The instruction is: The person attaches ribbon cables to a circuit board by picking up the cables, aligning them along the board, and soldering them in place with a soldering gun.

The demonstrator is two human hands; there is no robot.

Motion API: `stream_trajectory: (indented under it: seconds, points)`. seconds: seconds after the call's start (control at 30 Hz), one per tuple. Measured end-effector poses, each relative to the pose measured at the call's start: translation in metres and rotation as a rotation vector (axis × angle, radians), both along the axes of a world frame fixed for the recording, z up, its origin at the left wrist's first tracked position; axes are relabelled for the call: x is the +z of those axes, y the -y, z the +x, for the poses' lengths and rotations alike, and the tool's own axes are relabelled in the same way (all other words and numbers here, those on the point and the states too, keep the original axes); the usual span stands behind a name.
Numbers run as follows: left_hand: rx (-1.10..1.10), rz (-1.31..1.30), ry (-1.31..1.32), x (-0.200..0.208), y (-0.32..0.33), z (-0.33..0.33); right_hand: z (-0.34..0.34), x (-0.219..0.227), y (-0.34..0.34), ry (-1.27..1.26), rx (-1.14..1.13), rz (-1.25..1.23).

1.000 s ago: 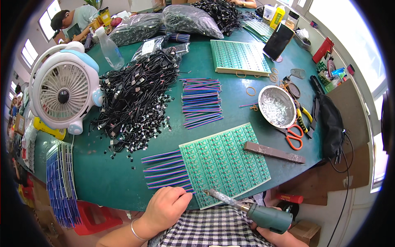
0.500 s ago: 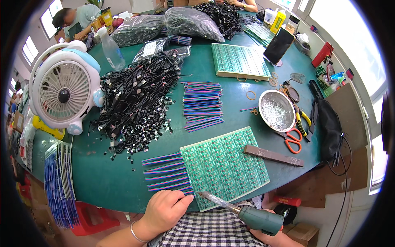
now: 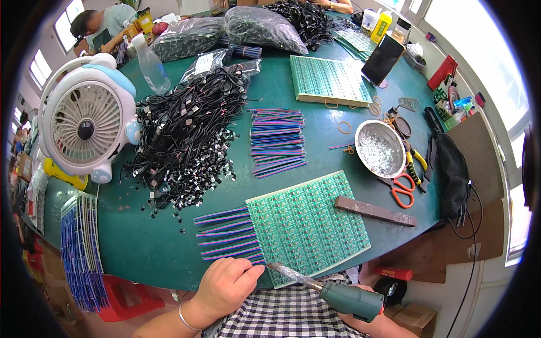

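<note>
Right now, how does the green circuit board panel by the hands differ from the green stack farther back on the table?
The near panel is a single sheet with coloured ribbon wires along its left edge. The far stack is several panels thick and has no wires attached. The near panel lies turned at an angle; the far stack sits squarer. Both are green grids of small boards.

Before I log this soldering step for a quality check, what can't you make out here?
- Right hand, head view: mostly hidden behind the green-handled soldering iron and cut off by the lower edge.
- Iron tip's contact with the green circuit-board panel: too small.
- Left hand: fingertips curled under.
</note>
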State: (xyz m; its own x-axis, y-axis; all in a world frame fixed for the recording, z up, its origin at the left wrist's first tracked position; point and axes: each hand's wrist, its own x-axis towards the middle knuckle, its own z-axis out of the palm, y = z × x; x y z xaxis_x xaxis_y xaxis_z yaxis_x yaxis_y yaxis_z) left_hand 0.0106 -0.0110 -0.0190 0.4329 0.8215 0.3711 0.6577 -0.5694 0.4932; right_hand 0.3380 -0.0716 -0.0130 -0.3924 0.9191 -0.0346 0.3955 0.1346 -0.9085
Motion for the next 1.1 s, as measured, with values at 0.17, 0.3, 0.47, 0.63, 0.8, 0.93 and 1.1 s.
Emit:
stream_trajectory:
  seconds: [0.17, 0.3, 0.47, 0.63, 0.8, 0.93, 1.1]
  points:
    - [-0.007, 0.006, -0.011, -0.002, 0.0, -0.001, -0.005, 0.006, 0.008, 0.095, -0.062, 0.031]
    - [-0.005, 0.001, -0.013, -0.003, 0.0, -0.001, -0.01, 0.013, 0.007, 0.05, -0.1, 0.005]
    - [-0.001, 0.001, -0.014, -0.003, 0.0, 0.0, -0.011, 0.015, 0.006, 0.024, -0.107, -0.041]
    - [-0.006, -0.01, -0.013, -0.002, 0.0, -0.001, -0.009, 0.013, 0.007, 0.009, -0.12, -0.01]
    - [-0.003, 0.001, -0.021, -0.002, 0.0, 0.0, -0.009, 0.013, 0.006, -0.008, -0.109, 0.066]
    - [-0.005, -0.011, -0.027, -0.002, 0.0, -0.001, -0.008, 0.015, 0.005, 0.059, -0.08, 0.086]
    - [-0.005, -0.004, -0.022, -0.002, 0.0, -0.001, -0.009, 0.013, 0.006, -0.087, -0.133, -0.021]
